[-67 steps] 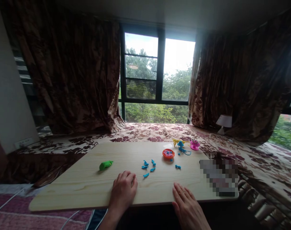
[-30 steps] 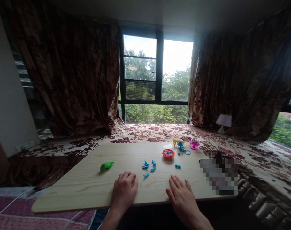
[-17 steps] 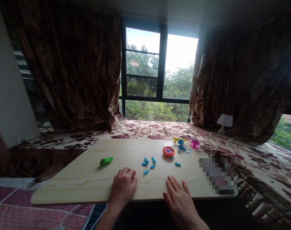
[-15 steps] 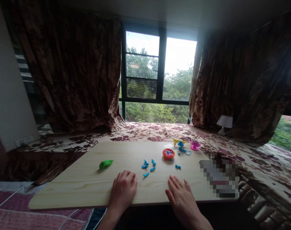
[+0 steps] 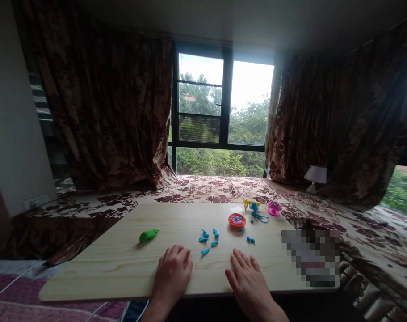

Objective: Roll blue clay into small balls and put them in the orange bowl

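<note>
My left hand (image 5: 172, 273) rests palm down on the near edge of a pale wooden board (image 5: 116, 264), its fingers loosely curled and nothing in it. My right hand (image 5: 247, 281) lies flat beside it with fingers stretched out. Just beyond my fingertips lie several small blue clay pieces (image 5: 208, 237). A green clay lump (image 5: 148, 235) sits to the left of them. Farther back stands a small orange dish (image 5: 237, 220) with coloured bits in it, and behind it a blue clay figure (image 5: 255, 208), a yellow piece (image 5: 247, 203) and a pink piece (image 5: 274, 208).
The board lies on a brown floral bedspread (image 5: 203, 188). Heavy floral curtains (image 5: 106, 116) frame a window (image 5: 223, 112) with trees outside. A small white lamp (image 5: 315, 176) stands at the right. A white cable (image 5: 9, 286) runs at the lower left.
My right hand has slid left and forward on the board, nearer my left hand. My left hand has stayed put. The view has shifted slightly.
</note>
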`<state>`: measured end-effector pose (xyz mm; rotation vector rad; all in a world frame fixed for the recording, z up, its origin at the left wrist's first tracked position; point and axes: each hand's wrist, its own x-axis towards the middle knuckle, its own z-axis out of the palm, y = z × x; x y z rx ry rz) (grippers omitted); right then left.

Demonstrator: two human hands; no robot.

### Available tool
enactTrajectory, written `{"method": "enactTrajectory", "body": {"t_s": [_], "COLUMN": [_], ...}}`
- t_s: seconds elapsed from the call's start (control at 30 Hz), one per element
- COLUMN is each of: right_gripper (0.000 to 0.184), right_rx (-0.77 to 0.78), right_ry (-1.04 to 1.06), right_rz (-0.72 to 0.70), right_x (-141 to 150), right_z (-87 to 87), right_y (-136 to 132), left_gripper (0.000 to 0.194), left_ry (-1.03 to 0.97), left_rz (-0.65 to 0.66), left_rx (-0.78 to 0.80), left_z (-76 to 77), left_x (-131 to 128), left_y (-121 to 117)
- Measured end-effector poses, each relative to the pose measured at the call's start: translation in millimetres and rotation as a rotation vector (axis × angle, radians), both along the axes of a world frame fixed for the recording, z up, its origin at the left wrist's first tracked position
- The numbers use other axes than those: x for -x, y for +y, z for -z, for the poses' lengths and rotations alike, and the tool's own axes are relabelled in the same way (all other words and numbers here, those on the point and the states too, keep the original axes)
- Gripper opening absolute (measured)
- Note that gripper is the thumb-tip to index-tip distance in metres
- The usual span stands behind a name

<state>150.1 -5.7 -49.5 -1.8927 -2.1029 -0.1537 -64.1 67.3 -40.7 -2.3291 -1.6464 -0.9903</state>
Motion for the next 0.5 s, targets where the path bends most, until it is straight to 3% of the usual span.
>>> {"method": "enactTrajectory", "body": {"t_s": [0.17, 0.27, 0.4, 0.5], "right_gripper": [0.066, 0.071, 0.063, 0.057], "right_rx": [0.034, 0.069, 0.050, 0.046], "right_ry": [-0.047, -0.043, 0.004, 0.021], "right_rz": [-0.003, -0.019, -0.033, -0.044], "right_x": [-31, -24, 2, 0], "right_z": [33.4, 45.0, 19.1, -4.2], "right_y": [-19, -34, -19, 3], "left_gripper": [0.020, 0.020, 0.020, 0.020], "left_ry": [-0.019, -0.020, -0.006, 0.003], "left_rz": [-0.008, -0.015, -0.013, -0.009], "left_rx": [0.005, 0.012, 0.008, -0.006], "left_z": [0.8, 2.1, 0.7, -0.8], "left_x": [0, 0, -1, -1], "left_y": [-1, -1, -2, -2]}}
